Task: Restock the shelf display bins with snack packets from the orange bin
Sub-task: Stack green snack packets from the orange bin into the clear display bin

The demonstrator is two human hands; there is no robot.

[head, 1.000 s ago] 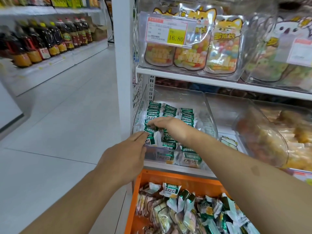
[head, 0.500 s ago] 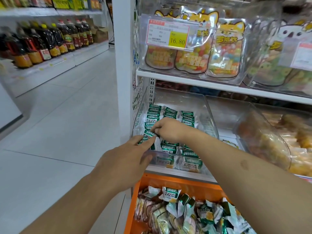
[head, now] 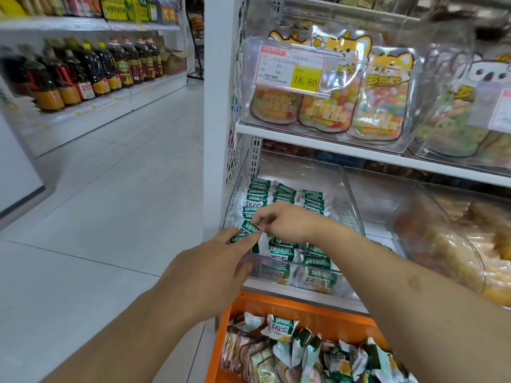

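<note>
Tidying green snack packets into rows in the clear display bin at the shelf's left end | right hand pinches one packet; left hand, fingers straight, steadies it at the bin's front-left corner | next: seat it flat, then reach down to the orange bin below the shelf edge.

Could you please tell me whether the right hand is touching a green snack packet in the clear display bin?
Touching. The head view shows the right hand pinching the top edge of a green snack packet between curled fingertips, inside the clear display bin.
</note>
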